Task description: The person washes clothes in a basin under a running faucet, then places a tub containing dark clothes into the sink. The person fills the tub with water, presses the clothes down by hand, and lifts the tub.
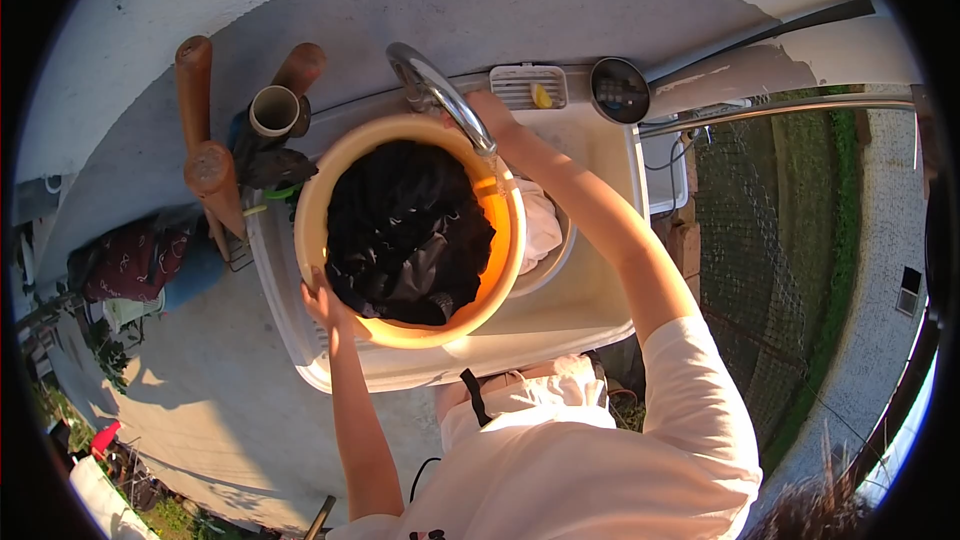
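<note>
An orange plastic basin [410,341] stands over the left part of a white laundry sink [570,326]. Dark wet-looking cloth [409,232] fills most of it. My left hand [324,301] grips the basin's rim at the near left. From the curved chrome faucet [450,90], a thin stream of water [497,174] falls inside the basin's right edge. Beside the faucet base is my right hand [491,116]; its fingers are partly hidden behind the spout, and what they touch cannot be made out. Pale pink cloth [538,229] lies in a second bowl [551,274], partly under the orange basin.
A white soap dish [514,86] with a yellow piece [540,96] and a dark round container [619,90] line the sink's back edge. Brown tubular objects [195,90] and a pale-rimmed pipe [274,111] stand at the left. A metal rail [780,111] runs off to the right.
</note>
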Motion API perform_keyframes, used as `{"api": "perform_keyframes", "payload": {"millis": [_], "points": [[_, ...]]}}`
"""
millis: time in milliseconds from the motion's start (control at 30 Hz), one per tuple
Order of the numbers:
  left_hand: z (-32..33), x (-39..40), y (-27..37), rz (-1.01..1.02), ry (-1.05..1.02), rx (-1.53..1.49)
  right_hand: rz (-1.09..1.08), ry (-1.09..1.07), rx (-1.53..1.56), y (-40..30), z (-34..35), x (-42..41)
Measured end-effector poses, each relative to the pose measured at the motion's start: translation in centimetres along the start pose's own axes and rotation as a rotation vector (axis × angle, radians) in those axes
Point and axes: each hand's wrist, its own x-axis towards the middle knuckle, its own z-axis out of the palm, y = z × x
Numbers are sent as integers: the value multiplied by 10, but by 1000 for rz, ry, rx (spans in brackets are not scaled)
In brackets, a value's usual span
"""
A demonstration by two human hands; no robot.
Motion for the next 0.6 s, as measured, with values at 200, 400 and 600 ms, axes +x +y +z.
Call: {"api": "perform_keyframes", "payload": {"millis": [200,400,600], "points": [[-1,3,-6,15,0,-10,9,8,76,-3,-4,-3],[0,-1,2,-24,10,-9,40,17,113,-3,-6,-3],[-3,1,0,-6,-21,5,29,12,115,-3,-6,-3]]}}
